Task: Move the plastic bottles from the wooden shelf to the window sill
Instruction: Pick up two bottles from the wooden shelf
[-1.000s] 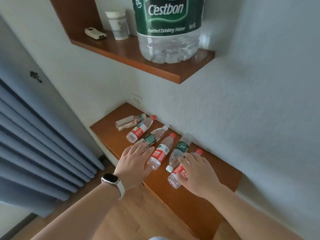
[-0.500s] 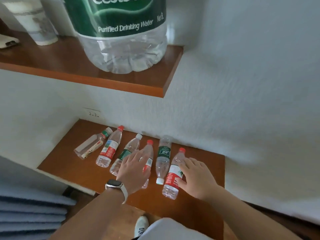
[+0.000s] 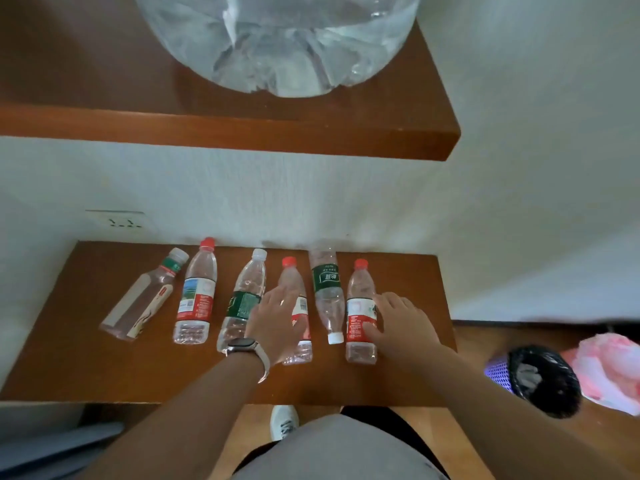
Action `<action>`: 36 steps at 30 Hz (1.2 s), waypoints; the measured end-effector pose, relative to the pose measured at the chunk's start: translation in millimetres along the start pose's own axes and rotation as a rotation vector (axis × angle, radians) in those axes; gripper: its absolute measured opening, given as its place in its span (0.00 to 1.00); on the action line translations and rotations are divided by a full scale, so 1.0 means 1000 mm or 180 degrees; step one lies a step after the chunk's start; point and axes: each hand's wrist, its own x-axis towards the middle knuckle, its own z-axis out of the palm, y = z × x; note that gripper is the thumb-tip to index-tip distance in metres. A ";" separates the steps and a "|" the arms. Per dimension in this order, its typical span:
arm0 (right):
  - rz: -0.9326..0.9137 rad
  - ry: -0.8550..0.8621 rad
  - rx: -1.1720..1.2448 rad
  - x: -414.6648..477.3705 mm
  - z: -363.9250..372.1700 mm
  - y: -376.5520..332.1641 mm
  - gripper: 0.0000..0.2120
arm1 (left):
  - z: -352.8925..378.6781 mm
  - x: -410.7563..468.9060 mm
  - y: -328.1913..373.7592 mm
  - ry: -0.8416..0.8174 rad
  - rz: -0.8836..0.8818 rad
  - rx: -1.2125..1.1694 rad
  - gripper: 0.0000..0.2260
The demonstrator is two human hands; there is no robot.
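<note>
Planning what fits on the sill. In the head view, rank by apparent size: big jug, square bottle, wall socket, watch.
1. Big jug, cropped and nearest the camera.
2. Square bottle.
3. Wall socket and watch look alike; the watch is nearer, so unranked.

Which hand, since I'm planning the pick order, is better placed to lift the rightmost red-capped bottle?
Right. The right hand touches the rightmost red-capped bottle at its label, while the left hand lies over another red-capped bottle, with the reversed green-label bottle between them.
</note>
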 end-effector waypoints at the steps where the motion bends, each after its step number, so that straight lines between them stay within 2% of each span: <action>1: 0.0138 -0.0054 0.0218 0.001 0.006 -0.001 0.30 | 0.004 0.001 -0.001 0.0001 -0.0118 -0.0119 0.26; 4: 0.0614 -0.0239 0.1134 0.007 0.020 -0.003 0.29 | 0.009 0.006 0.000 0.0051 -0.0582 -0.0538 0.23; 7: 0.0955 -0.0360 0.2113 0.018 0.028 -0.002 0.27 | 0.013 0.011 -0.001 -0.0197 -0.0954 -0.0919 0.24; 10: 0.1177 -0.0348 0.2595 0.032 0.037 0.001 0.29 | 0.017 0.017 -0.007 -0.0408 -0.1265 -0.1593 0.29; 12: 0.1311 -0.0409 0.2785 0.041 0.043 0.002 0.32 | 0.017 0.020 -0.007 -0.0539 -0.1445 -0.1931 0.28; 17: 0.1447 -0.0451 0.2897 0.051 0.060 0.003 0.34 | 0.029 0.029 -0.003 -0.0839 -0.1842 -0.2137 0.35; 23: 0.1403 -0.0447 0.2744 0.059 0.065 0.003 0.33 | 0.037 0.032 0.001 -0.0827 -0.2082 -0.2418 0.30; 29: 0.1247 -0.0499 0.2838 0.059 0.060 0.012 0.31 | 0.031 0.022 0.003 -0.0635 -0.1887 -0.2416 0.21; 36: 0.0794 -0.0615 0.3155 0.049 0.032 0.017 0.31 | 0.001 0.009 0.009 -0.0291 -0.1621 -0.2619 0.18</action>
